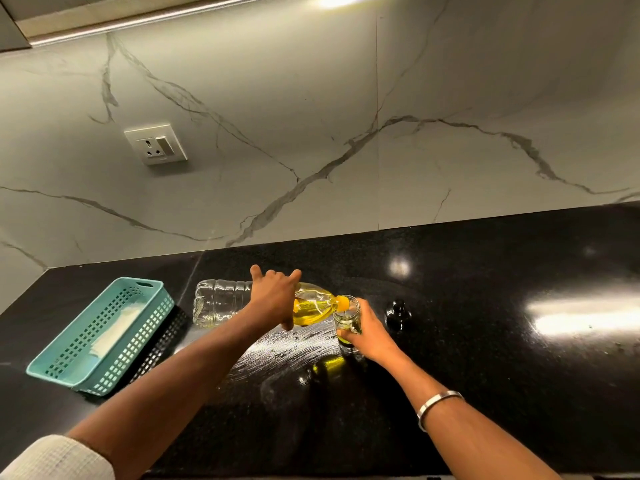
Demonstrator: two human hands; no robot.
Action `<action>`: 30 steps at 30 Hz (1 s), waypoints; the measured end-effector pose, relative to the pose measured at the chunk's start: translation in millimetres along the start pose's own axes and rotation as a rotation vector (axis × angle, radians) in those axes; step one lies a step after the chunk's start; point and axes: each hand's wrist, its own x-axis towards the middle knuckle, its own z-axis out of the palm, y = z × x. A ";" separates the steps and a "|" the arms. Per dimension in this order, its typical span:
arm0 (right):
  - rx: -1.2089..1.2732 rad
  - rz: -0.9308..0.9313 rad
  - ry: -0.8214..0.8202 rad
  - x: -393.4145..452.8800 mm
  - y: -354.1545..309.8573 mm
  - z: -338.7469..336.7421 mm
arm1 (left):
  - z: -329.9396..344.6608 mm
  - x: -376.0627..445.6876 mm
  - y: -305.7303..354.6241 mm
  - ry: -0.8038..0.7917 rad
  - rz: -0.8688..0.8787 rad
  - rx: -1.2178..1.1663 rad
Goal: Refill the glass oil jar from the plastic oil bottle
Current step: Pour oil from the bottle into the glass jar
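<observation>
Now you are pouring: your left hand point(273, 296) holds the tipped bottle point(242, 303), its spout at the jar point(347, 318) your right hand point(367, 336) grips at three o'clock, so next tip slowly and watch the level.

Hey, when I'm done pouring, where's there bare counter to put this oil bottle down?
The widest bare stretch of black counter lies right of the dark lid, out to the right edge. A narrower strip runs along the marble wall behind the bottle. Crowded: the left side holds the teal basket, and the middle holds both hands and the glass jar.
</observation>
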 end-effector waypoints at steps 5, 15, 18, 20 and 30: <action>0.012 0.012 0.002 0.0 0.6 0.6 | -2.2 -1.1 0.3 0.001 0.000 0.004; -0.007 0.005 0.001 -1.4 -1.8 -0.3 | -1.8 -1.3 0.1 0.007 0.007 -0.008; -0.002 0.007 0.003 -1.7 -2.6 -0.3 | -1.7 -0.9 -0.2 0.005 0.005 -0.006; 0.001 0.014 -0.006 -1.3 -2.9 -0.4 | -1.9 -1.4 -0.7 0.004 0.004 -0.004; -0.010 0.025 -0.004 0.2 -1.0 0.5 | -2.3 -2.3 -0.8 0.008 0.010 -0.004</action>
